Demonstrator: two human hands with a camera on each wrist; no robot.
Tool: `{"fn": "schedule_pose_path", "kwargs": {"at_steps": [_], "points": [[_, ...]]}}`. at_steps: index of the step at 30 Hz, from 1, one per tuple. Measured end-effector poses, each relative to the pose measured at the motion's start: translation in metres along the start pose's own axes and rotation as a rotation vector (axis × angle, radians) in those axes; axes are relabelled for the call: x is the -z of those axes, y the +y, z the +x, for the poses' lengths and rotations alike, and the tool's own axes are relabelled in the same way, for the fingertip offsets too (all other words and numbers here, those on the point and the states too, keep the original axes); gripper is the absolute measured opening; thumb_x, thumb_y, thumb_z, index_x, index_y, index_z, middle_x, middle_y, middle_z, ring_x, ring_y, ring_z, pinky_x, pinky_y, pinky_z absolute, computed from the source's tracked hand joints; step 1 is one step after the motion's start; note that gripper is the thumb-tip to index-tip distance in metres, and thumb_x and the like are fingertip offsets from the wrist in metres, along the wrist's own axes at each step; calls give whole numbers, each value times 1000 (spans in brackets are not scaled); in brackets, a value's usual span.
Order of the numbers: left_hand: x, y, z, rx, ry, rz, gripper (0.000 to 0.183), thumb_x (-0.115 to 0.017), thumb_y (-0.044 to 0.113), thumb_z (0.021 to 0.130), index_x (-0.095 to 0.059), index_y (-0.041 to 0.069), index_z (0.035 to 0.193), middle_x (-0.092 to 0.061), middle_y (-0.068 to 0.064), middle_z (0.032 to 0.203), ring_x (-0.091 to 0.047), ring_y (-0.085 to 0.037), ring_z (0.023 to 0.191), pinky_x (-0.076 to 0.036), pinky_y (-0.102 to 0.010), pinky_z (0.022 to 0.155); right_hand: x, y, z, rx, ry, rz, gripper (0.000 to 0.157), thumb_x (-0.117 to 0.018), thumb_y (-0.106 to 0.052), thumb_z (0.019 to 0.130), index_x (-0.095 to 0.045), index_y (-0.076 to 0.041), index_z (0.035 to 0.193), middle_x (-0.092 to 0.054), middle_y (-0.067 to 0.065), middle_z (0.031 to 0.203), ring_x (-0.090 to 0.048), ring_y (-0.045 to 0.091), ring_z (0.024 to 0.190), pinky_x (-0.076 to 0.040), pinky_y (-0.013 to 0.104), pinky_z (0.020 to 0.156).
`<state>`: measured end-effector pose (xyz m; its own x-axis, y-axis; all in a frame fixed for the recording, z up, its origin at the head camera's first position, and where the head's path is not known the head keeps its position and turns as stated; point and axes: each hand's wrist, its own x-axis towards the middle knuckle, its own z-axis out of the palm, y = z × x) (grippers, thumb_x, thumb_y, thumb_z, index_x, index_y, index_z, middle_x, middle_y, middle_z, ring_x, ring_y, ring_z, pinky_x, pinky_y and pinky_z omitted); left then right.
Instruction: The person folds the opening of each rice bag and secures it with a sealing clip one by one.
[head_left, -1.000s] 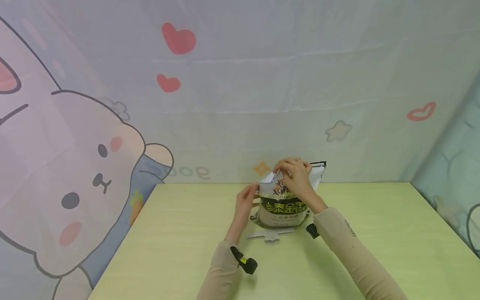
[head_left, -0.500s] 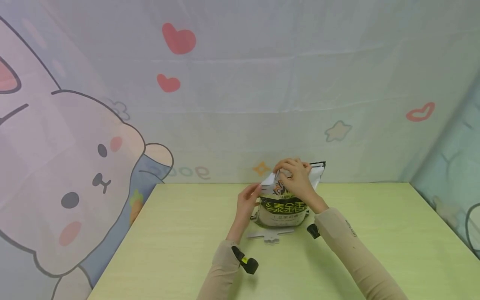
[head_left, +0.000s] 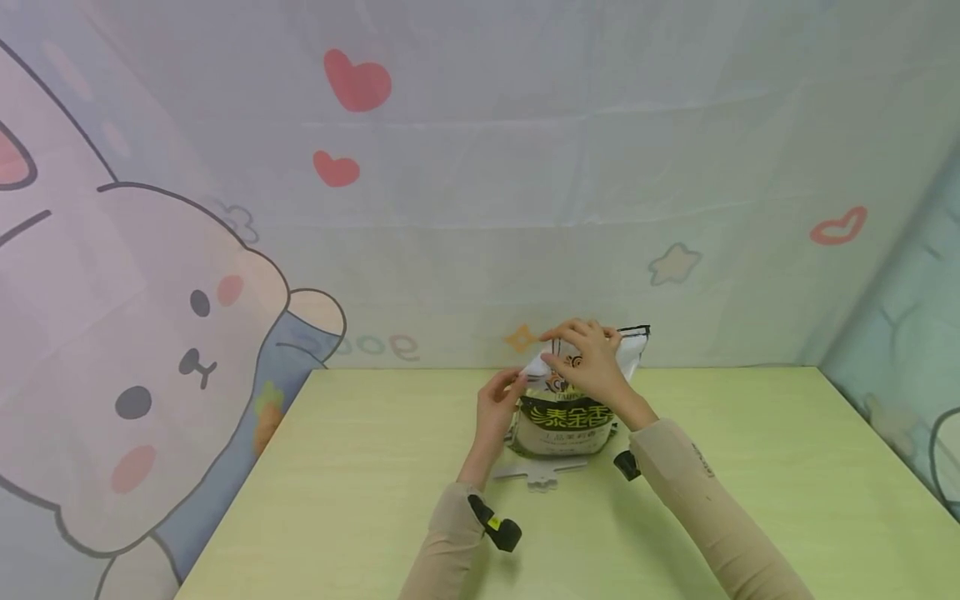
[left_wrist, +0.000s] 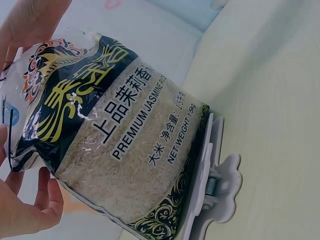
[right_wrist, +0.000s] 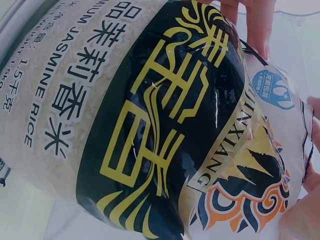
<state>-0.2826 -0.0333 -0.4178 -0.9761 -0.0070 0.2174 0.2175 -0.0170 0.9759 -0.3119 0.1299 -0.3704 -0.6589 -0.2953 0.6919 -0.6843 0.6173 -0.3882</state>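
A clear plastic bag of jasmine rice with a black label band stands upright near the back of the table. My left hand pinches the bag's upper left corner, thumb in front and fingers behind, as the left wrist view shows. My right hand grips the top edge, which is partly folded; its thumb lies on the front and its fingers reach over the top. In the right wrist view the printed front of the bag fills most of the picture. A grey sealing clip lies on the table at the bag's foot.
The pale green table runs back to a hanging cloth printed with a rabbit and hearts. Black wrist cameras stick out from both sleeves.
My right thumb and forefinger have shifted left along the bag's top. My left hand has moved slightly right with the corner it pinches. The clip stays where it was.
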Motion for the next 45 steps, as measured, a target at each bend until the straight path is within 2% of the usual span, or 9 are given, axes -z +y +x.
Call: {"fn": "schedule_pose_path", "kwargs": {"at_steps": [4,10,19,25,28,32,40,45], "points": [[-1,0,-1,-4,6,-3,26,-56,14,88,-59,3,110,-59,-17,108,-55,-2,76,-44,-22,66,1,-1,0,9,-24,-17,26,-69,-20,77,-63,-15,102,-58,5,99,-42,27,91,-14,58,87],[-2,2,-1,-5,6,0,26,-56,13,87,-60,2,110,-58,-18,108,-55,-4,75,-43,-21,65,0,1,-1,16,-17,-30,25,-68,-14,78,-63,-16,102,-58,5,97,-43,27,91,-14,57,88],[-1,9,3,28,-16,31,29,-53,19,89,-59,2,112,-60,-18,111,-51,-5,75,-46,-30,71,-1,1,0,13,-5,-13,19,-65,-13,80,-64,-12,99,-58,6,97,-43,28,92,-13,58,88],[1,-5,16,54,-36,33,29,-56,20,87,-61,2,110,-61,-18,110,-53,-2,73,-46,-24,67,0,1,1,1,-7,-12,18,-63,-10,82,-63,-13,99,-59,6,99,-43,28,91,-13,58,89],[1,-15,22,53,-26,39,29,-58,22,86,-62,2,108,-62,-16,108,-53,-1,73,-45,-20,65,0,1,1,2,5,-11,17,-62,-9,82,-63,-13,99,-60,6,99,-43,27,91,-13,57,88],[-1,-20,25,41,8,42,27,-59,20,85,-63,1,105,-64,-16,104,-54,-2,71,-46,-18,62,-2,0,1,4,39,6,13,-61,-8,83,-63,-12,95,-61,7,95,-44,26,89,-13,58,88],[-2,-15,23,71,53,-8,28,-60,19,84,-63,-1,103,-63,-16,103,-54,-3,70,-48,-20,63,-4,-2,1,-12,71,35,8,-60,-7,83,-63,-9,90,-62,8,93,-44,26,88,-12,56,89],[1,-14,25,86,48,-10,28,-61,19,84,-63,0,103,-65,-12,98,-54,-3,69,-51,-22,63,-4,-1,1,-21,64,45,8,-59,-7,84,-63,-7,91,-62,8,94,-45,26,90,-12,56,88]]}}
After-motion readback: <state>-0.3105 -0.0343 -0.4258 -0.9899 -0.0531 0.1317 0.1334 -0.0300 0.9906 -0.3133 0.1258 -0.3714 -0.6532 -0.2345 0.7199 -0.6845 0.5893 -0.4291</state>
